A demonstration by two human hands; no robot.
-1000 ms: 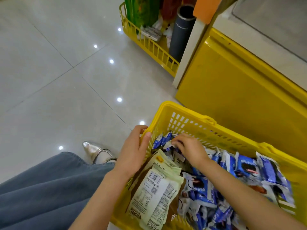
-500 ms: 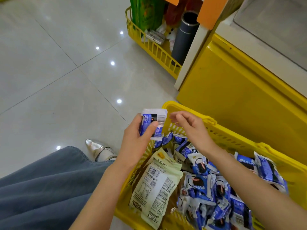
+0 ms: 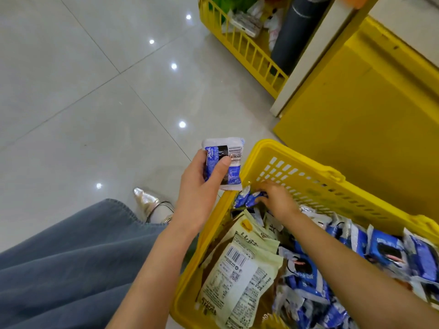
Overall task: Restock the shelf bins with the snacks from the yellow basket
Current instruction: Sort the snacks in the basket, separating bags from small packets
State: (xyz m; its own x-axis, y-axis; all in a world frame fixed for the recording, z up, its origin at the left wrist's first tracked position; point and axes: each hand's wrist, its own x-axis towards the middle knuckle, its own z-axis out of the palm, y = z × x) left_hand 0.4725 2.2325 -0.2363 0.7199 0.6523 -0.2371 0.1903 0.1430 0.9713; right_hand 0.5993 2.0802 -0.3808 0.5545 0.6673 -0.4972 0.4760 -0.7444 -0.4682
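Observation:
The yellow basket [image 3: 299,162] sits on the floor at lower right, full of small blue-and-white snack packs [image 3: 384,251] and larger cream bags [image 3: 240,276]. My left hand [image 3: 202,186] is raised just outside the basket's left corner and grips one blue-and-white snack pack [image 3: 224,162] upright, thumb across its front. My right hand [image 3: 276,198] reaches down into the basket's near-left corner, its blurred fingers on a blue pack [image 3: 247,198] lying there; the grip cannot be made out.
A second yellow wire basket [image 3: 247,51] with assorted goods and a dark cylinder [image 3: 294,32] stands further back. A yellow cabinet [image 3: 368,110] rises right behind the basket. My blue-trousered leg [image 3: 71,257] and silver shoe [image 3: 152,205] are at left on grey tiles.
My left hand left the basket rim and now holds a blue pack raised above it. My right hand lifted out, then dropped back into the basket's corner.

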